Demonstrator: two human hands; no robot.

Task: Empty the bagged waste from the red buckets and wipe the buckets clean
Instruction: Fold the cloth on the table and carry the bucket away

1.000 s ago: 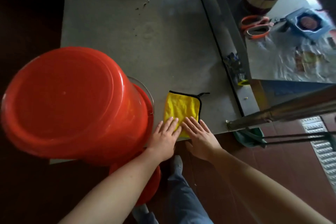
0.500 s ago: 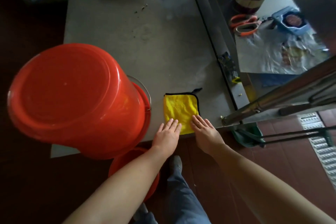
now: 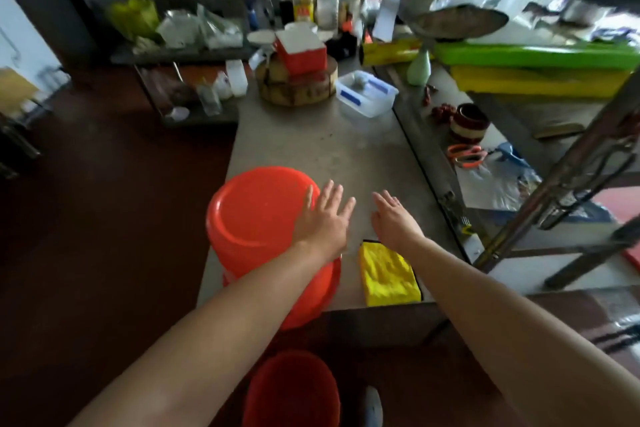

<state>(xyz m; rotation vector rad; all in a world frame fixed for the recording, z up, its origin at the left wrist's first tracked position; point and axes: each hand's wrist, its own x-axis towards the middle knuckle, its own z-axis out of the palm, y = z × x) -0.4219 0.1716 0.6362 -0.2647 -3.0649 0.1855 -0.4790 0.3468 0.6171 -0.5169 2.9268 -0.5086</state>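
— Bucket nearest, red, on the floor below the counter edge?
— Yes. Above it a yellow cloth lies at the counter's near edge, just beside an upturned red bucket.
— Hands?
— The left hand is over the rim of that bucket's base, the right hand just beyond the cloth. Each grip is apart, fingers straight, holding nothing.
— Farther?
— Orange scissors off right, then a clear tub.
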